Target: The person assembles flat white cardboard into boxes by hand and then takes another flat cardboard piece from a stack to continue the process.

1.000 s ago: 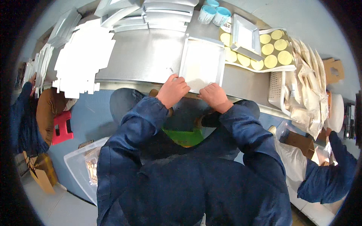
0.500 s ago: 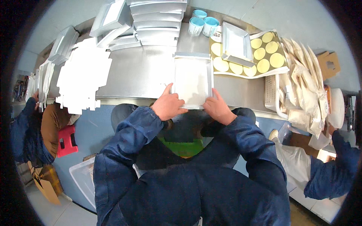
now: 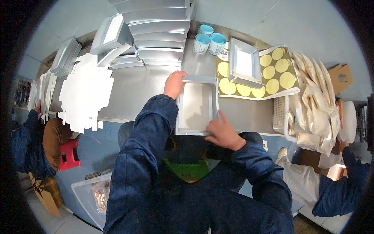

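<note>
In front of me an open shallow cardboard box point(image 3: 194, 107), silvery grey with a pale inside, lies at the table's near edge. My left hand point(image 3: 175, 84) is closed on its far left corner, the fingertips at the end of the raised far wall. By the near right corner is my right hand point(image 3: 226, 133), slightly blurred, its fingers apart and the index finger pointing along the right wall. Whether that finger touches the wall I cannot tell.
Grey boxes point(image 3: 156, 39) are stacked at the back, left of several blue-rimmed cups point(image 3: 202, 43). Another box point(image 3: 246, 64) rests on yellow round stickers point(image 3: 269, 72). White flat cardboard blanks point(image 3: 83, 93) lie left; packets point(image 3: 315, 109) fill a basket point(image 3: 279, 107) right. People sit on both sides.
My left hand has moved from the near left side of the box up to its far left corner. My right hand stays near the near right corner, its fingers shifted. My view has tilted.
</note>
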Tool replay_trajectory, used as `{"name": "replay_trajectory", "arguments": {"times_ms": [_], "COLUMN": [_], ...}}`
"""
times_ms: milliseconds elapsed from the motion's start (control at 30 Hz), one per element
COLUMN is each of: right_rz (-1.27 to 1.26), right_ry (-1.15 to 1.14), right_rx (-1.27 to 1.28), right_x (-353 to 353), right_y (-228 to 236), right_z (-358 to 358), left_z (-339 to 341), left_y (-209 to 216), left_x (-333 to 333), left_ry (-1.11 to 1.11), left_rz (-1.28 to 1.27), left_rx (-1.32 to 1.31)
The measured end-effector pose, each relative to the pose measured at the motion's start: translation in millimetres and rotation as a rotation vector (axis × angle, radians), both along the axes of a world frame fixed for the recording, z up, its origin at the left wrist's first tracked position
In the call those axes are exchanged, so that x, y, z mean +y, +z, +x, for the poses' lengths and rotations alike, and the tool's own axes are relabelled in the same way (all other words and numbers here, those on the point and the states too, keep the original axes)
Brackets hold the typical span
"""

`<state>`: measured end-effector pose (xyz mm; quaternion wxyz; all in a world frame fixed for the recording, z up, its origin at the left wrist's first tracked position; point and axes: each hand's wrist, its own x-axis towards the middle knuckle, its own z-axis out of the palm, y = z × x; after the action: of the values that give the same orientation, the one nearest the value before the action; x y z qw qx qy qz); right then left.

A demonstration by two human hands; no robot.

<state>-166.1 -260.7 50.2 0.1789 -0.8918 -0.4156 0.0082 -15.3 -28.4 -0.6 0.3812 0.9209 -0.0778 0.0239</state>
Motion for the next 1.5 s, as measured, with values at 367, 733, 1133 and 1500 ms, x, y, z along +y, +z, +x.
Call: {"name": "replay_trajectory", "arguments": {"times_ms": [367, 733, 1133, 1500], "right_rz": [0.271, -0.006, 0.18, -0.17], "right_ry": [-0.422, -0.404, -0.449, -0.318], "right_rx": [0.222, 0.6, 0.78, 0.433], "right_x": [0, 13, -2, 0], "right_y": [-5, -8, -15, -14], "right_z": [175, 182, 183, 179], "left_z": [1, 9, 18, 15], "left_y": [3, -4, 11, 13], "left_x": [3, 29, 32, 16], "left_ry": [0.02, -0.281, -0.374, -0.436], "left_rz": [0.052, 0.058, 0.072, 0.312], "left_rx": [-0.07, -0.029, 0.194, 0.07]}}
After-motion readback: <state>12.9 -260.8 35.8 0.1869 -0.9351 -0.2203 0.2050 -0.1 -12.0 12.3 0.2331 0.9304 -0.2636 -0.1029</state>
